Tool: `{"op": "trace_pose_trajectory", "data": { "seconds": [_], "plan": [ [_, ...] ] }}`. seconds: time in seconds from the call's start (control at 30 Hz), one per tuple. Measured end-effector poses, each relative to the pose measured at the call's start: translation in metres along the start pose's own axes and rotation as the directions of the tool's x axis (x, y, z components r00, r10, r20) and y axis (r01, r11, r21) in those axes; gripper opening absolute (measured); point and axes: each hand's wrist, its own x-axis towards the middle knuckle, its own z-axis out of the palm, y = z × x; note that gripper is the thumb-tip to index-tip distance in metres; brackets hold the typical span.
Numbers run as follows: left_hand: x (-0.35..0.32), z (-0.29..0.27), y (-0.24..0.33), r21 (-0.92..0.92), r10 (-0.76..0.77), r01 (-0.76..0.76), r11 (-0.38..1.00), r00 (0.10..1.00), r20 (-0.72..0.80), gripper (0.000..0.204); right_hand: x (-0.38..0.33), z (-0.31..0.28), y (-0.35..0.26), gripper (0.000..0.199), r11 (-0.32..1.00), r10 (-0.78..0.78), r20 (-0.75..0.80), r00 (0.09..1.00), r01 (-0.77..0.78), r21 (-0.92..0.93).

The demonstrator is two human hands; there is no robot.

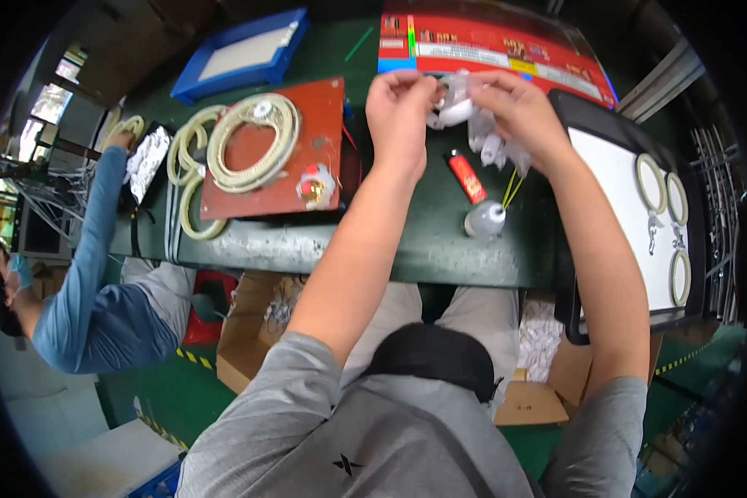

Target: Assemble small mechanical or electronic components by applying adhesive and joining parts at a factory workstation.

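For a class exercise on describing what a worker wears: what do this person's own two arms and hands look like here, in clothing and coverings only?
Both forearms are bare from above the elbow down. The left hand and right hand wear no gloves, and no watch or ring shows. Short grey sleeves cover the upper arms, part of a grey T-shirt with a small dark emblem on the chest.

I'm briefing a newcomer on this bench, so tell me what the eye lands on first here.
First come the two hands, left hand and right hand, meeting at the far middle of the green bench around a small white part. To the left lies a red board carrying a cream coil. At the right edge, a black tray holds three rings.
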Motion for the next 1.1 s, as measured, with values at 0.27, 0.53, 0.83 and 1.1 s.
{"op": "trace_pose_trajectory", "data": {
  "seconds": [0.27, 0.53, 0.83, 1.1],
  "plan": [
    [0.002, -0.003, -0.009, 0.345, 0.075, -0.155, 0.926, 0.970, 0.233, 0.042, 0.001, -0.002, -0.008, 0.027, 0.984, 0.010, -0.027, 1.000, -0.005, 0.176],
    [-0.004, 0.000, -0.015, 0.444, 0.026, -0.158, 0.882, 0.957, 0.289, 0.026, 0.005, -0.009, 0.005, 0.023, 0.998, 0.006, -0.084, 0.996, -0.001, 0.056],
    [-0.002, -0.002, -0.010, 0.534, 0.015, -0.128, 0.836, 0.977, 0.211, 0.021, 0.009, -0.013, 0.003, 0.024, 0.896, 0.082, -0.103, 0.991, -0.028, 0.443],
    [-0.005, 0.001, -0.011, 0.526, 0.047, -0.233, 0.818, 0.938, 0.343, 0.021, 0.005, -0.008, -0.002, 0.026, 0.936, 0.059, -0.005, 0.998, -0.054, 0.348]
  ]
}}
